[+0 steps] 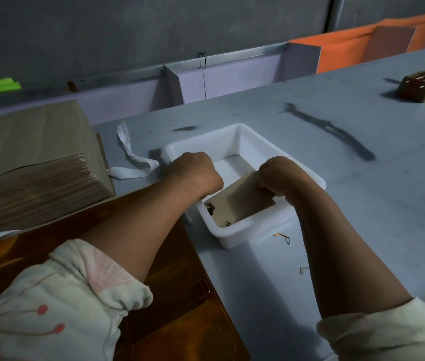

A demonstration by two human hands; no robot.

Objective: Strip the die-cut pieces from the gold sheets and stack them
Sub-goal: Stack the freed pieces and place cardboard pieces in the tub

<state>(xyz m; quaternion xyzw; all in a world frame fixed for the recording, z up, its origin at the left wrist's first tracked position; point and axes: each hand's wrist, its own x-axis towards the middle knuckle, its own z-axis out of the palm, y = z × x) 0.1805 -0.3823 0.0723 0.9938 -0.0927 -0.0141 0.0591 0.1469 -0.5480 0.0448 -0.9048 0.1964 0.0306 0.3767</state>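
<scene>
Holding: the die-cut piece is tilted over the near end of the white tray, centre of the frame, with its lower edge down inside.
Right hand: it pinches the piece's upper right edge, fingers curled over it, I think to steady the card.
Left hand: knuckles up and fingers curled at the tray's left rim, above the piece's left end. Whether it grips the card, a scrap or nothing is hidden underneath.
Why over the tray: probably so the waste drops in; small dark bits sit in its near left corner.
Gold sheet: glossy amber, lower left, under my left forearm, close for the next strip.
Stack: a tall brownish pile at the left, cut off by the frame edge. I cannot tell whether these are stripped.
Hard to make out: the light is dim, and the contents of the small box at upper right are unclear.
</scene>
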